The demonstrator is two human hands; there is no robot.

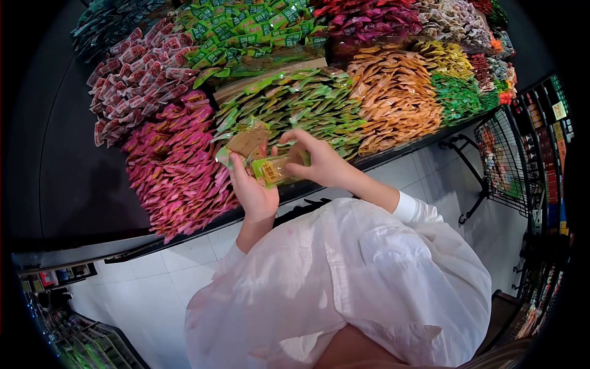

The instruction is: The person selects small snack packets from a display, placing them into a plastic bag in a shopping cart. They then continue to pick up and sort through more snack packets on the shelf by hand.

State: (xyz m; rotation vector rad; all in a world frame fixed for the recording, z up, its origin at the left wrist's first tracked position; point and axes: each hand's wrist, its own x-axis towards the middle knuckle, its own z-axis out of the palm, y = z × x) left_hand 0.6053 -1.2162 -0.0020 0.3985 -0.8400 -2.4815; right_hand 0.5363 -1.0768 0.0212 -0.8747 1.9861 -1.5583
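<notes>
Farthest left of the pale green pile (295, 101) is a bare dark stretch of the counter (67, 160). Next to it come the red-and-white packets (132, 80), up and to the left of the pale green pile. The pink pile (178, 166) lies just to that pile's left and spills toward the counter's front edge.

Directly in front of the pale green pile, over the counter's edge, both hands meet on the held packets (270, 169), which are clear wrappers with green ends and a yellow label. The left hand (252, 190) is closed around them from below, with more of the bundle fanning up above its fingers. The right hand (322, 163) reaches in from the other side, its fingers curled and pinching the near packet's edge. Both arms wear white sleeves.

Touching the right side of the pale green pile is the orange pile (393, 98). Beyond that are the yellow packets (442, 58) and the dark green packets (458, 95). Well to the right of the pile, off the counter, a black wire rack (504, 154) stands on the white tiled floor (153, 295).
</notes>
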